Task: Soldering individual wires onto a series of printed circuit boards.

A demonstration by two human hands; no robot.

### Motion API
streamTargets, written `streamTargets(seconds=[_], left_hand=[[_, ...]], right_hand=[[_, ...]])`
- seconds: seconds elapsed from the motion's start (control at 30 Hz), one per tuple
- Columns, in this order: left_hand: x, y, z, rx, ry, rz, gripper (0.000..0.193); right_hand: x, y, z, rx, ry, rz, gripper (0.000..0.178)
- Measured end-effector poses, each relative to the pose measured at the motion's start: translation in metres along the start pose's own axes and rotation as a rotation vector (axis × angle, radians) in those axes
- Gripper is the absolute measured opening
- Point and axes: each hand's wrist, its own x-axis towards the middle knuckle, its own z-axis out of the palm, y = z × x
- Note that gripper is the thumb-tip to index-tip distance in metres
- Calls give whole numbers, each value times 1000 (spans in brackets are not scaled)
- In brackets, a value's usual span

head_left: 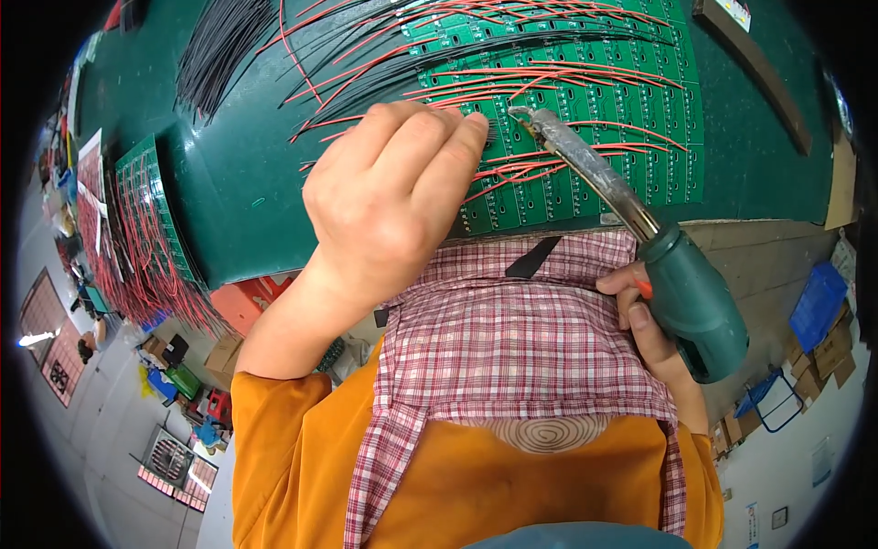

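Over the green circuit board panel (567, 203) my left hand (393, 183) is closed in a pinch, knuckles up. Thin dark wire ends (492, 134) show just past its fingertips; the hand hides the rest of the wires under it. My right hand (640, 316) grips a green-handled soldering gun (690, 297) with a red trigger. Its long metal barrel points up and left, and the tip is close to my left fingertips, above the board. Rows of red wires (549, 84) and black wires (521, 41) lie across the panel, several ending on its pads.
A bundle of loose black wires (224, 50) lies at the far left of the green table (242, 206). Another wired board panel (151, 206) stands at the left edge, with red wires hanging down. At the right lies a dark bar (757, 73). Cardboard boxes (828, 352) stand on the floor.
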Motion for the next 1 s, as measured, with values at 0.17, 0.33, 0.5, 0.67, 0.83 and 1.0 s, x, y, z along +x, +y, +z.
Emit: streamTargets(seconds=[0.17, 0.33, 0.5, 0.67, 0.83, 1.0], left_hand=[[3, 7, -2, -28, -64, -49, 28], [3, 4, -2, -25, -60, -8, 28], [3, 7, -2, -17, -76, -24, 28], [2, 6, -2, -3, -69, -17, 28], [2, 6, -2, 24, -71, -3, 27], [2, -2, -15, -74, -111, -102, 23]], right_hand=[[1, -4, 9, -902, 78, -487, 22], [1, 12, 4, -606, 166, -425, 23], [4, 4, 8, -948, 71, -546, 27], [-2, -1, -7, -11, -32, -43, 25], [5, 6, 2, -583, -50, -542, 25], [4, 4, 8, -534, 7, -525, 23]])
